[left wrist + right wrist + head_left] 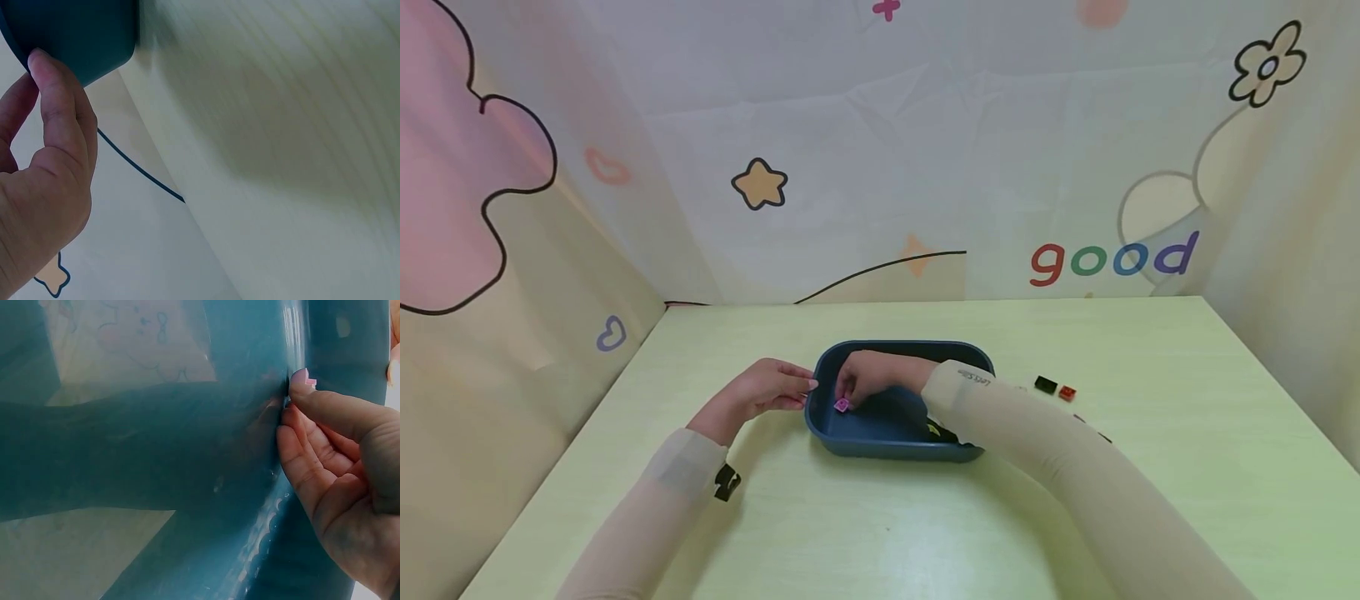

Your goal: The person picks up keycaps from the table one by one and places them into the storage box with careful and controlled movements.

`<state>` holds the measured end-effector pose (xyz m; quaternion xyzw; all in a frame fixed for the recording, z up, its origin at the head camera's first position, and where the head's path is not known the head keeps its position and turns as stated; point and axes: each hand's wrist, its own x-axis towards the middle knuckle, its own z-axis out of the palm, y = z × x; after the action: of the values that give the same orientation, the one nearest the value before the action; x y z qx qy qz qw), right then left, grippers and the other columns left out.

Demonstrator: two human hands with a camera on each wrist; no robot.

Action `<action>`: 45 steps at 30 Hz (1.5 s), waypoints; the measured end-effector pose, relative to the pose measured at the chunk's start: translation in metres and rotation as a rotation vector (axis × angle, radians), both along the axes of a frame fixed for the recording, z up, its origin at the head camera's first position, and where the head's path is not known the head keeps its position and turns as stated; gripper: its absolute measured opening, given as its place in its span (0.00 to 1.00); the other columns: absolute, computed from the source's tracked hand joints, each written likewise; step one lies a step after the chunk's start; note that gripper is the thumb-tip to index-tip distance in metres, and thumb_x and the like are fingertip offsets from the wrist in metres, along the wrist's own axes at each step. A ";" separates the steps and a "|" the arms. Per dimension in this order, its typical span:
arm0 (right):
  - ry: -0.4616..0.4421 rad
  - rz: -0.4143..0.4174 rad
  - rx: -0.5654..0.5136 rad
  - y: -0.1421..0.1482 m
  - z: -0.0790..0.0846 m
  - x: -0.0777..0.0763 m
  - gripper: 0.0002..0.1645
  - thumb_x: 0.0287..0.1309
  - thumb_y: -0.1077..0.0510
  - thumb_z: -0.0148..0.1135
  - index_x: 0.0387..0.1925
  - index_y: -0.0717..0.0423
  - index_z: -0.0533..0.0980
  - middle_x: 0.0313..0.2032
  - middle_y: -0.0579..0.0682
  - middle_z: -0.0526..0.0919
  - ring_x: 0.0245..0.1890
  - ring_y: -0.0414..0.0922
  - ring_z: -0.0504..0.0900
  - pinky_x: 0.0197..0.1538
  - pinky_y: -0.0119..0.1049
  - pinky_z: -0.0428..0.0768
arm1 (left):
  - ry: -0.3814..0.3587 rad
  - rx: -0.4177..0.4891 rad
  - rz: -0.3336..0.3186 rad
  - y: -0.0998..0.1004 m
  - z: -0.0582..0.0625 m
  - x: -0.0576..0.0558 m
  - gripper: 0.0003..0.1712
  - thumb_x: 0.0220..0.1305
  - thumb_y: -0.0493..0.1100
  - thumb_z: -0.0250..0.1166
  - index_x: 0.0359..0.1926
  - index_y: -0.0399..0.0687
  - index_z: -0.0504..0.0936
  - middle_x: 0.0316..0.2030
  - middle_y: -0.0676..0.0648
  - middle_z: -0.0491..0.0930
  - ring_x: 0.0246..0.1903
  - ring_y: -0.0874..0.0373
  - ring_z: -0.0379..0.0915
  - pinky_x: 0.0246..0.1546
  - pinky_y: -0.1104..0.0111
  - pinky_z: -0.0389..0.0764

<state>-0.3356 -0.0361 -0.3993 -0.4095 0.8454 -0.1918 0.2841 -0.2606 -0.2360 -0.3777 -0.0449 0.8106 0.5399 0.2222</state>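
Note:
A dark blue plastic bin (880,452) with rounded corners stands mid-table. At its left end, my left hand (763,387) holds the rim; in the left wrist view the thumb and fingers of that hand (59,131) pinch the bin's edge (100,53). My right hand (872,373) reaches down into the bin near the same end. Between its thumb and fingertips is a small pink toy brick (842,405), low against the inner left wall. The right wrist view has this brick (311,382) mostly covered by the thumb of the right hand (350,469).
A dark piece with yellow on it (935,428) lies in the bin, partly behind the right sleeve (1045,454). Right of the bin, a black brick (1046,384) and a red brick (1067,392) lie on the pale table (1187,400). A printed curtain (880,183) hangs behind.

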 end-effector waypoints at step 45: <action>0.006 0.013 0.021 -0.003 0.006 0.004 0.16 0.66 0.64 0.65 0.55 0.60 0.83 0.46 0.56 0.88 0.40 0.41 0.81 0.56 0.33 0.84 | 0.004 -0.001 0.010 -0.002 -0.003 -0.001 0.26 0.74 0.38 0.62 0.66 0.25 0.72 0.32 0.51 0.82 0.28 0.64 0.78 0.35 0.77 0.86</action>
<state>-0.3311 -0.0392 -0.3934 -0.4127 0.8455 -0.1800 0.2870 -0.2617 -0.2375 -0.3807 -0.0481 0.8112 0.5406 0.2175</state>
